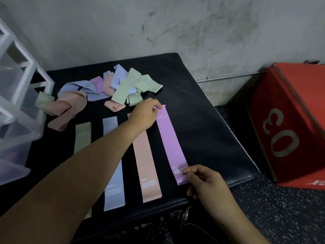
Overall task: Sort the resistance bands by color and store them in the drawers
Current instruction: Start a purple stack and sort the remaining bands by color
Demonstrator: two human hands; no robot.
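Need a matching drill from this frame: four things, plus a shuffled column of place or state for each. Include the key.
Things
1. flat purple band
2. flat green band
3. red box
4. drawers

Place or state
a. marked 03, far right
b. pinched at both ends
c. leftmost of the flat row
d. clear plastic, far left

Pairs: 1-b, 2-c, 3-a, 4-d
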